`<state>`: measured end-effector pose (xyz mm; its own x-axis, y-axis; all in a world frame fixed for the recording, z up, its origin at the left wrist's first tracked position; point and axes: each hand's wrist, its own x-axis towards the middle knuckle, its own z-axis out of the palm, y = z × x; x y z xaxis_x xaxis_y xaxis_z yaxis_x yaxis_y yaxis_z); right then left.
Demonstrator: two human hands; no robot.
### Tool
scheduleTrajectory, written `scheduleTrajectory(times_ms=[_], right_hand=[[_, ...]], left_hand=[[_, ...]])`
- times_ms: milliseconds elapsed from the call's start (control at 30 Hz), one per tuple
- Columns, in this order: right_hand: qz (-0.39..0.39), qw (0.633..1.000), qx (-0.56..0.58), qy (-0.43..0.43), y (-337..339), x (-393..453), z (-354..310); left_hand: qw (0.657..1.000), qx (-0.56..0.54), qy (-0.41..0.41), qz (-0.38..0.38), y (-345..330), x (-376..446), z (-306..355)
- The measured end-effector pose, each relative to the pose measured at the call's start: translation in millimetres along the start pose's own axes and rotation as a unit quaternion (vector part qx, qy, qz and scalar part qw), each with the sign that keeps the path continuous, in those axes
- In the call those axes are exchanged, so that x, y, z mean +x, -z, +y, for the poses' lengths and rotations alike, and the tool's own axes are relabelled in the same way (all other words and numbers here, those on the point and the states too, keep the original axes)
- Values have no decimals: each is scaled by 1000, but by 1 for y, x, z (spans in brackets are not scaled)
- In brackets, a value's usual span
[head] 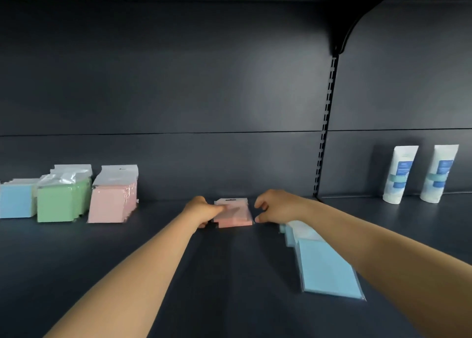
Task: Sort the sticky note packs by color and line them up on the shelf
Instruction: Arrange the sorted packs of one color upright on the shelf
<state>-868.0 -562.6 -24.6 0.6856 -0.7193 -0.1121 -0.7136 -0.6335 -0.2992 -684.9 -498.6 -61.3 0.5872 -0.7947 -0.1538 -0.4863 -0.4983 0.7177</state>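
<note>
A small stack of pink sticky note packs [236,216] lies flat mid-shelf near the back wall. My left hand [201,210] grips its left side, thumb on top. My right hand [274,207] hovers at the stack's right edge with curled fingers, holding nothing that I can see. Several blue packs [324,268] lie flat in a loose trail under my right forearm. At the left, upright rows stand against the back: blue packs [16,199], green packs [62,201] and pink packs [113,199].
Two white tubes [399,175] with blue labels stand at the back right, beyond a slotted upright [325,133]. The dark shelf [153,248] runs the full width, with an upper shelf overhead.
</note>
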Motion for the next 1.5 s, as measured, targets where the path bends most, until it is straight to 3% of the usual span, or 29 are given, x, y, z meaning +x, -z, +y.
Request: scheduleTrajectory(times_ms=[200, 300, 400, 500, 633, 1033, 1267, 1500], right_hand=[[-5, 999, 37, -4, -5, 19, 12], [11, 997, 76, -26, -10, 23, 14], [20, 994, 98, -51, -19, 30, 13], [33, 989, 118, -83, -24, 36, 0], [46, 985, 132, -97, -36, 50, -18], [-10, 964, 230, -130, -35, 73, -28], [19, 927, 351, -130, -41, 65, -15], [98, 839, 527, -88, -45, 29, -36]], left_hand=[[999, -13, 43, -18, 1, 18, -1], [993, -107, 34, -35, 7, 20, -13], [965, -258, 5, -47, 20, 7, -36], [938, -347, -3, -8, 40, 0, -67], [925, -376, 1, 47, 60, 0, -96], [922, -385, 1, 22, 66, 9, -100], [917, -398, -15, 21, 65, 5, -96], [868, -495, -4, 38, 65, 1, -93]])
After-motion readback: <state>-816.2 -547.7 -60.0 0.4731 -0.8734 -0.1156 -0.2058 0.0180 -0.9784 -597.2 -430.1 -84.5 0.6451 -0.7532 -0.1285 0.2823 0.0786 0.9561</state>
